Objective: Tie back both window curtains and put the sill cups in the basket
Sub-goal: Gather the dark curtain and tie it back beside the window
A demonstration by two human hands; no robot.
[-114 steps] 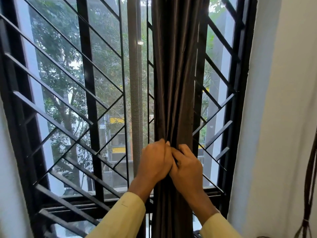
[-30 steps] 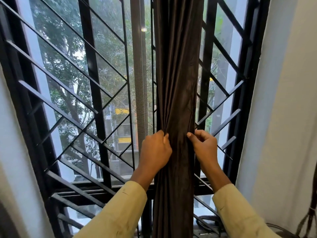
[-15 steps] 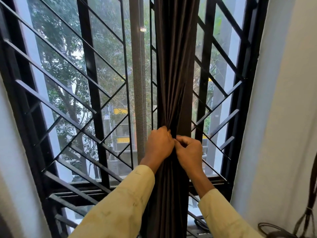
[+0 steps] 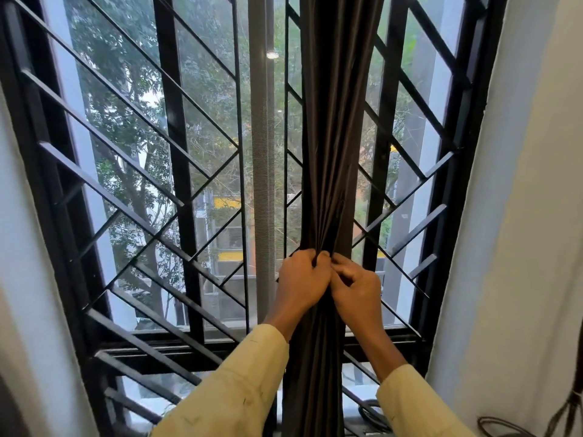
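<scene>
A dark brown curtain [image 4: 337,121] hangs gathered into a narrow bunch in front of the black window grille [image 4: 176,152]. My left hand [image 4: 301,283] and my right hand [image 4: 358,288] meet in front of the bunch at about sill height, fingers closed and pinching the folds together. The fabric is cinched where the hands grip and fans out above and below. Whether a tie-back is between my fingers cannot be made out. No cups and no basket show in the head view.
White wall [image 4: 520,216] flanks the window on the right and a pale wall edge [image 4: 19,247] on the left. A grey mesh strip [image 4: 262,152] runs vertically just left of the curtain. Dark cables [image 4: 501,427] lie at the lower right.
One second ago my hands were apart on either side of the bunch; they have since come together at its front and stay pressed there, squeezing the folds tighter.
</scene>
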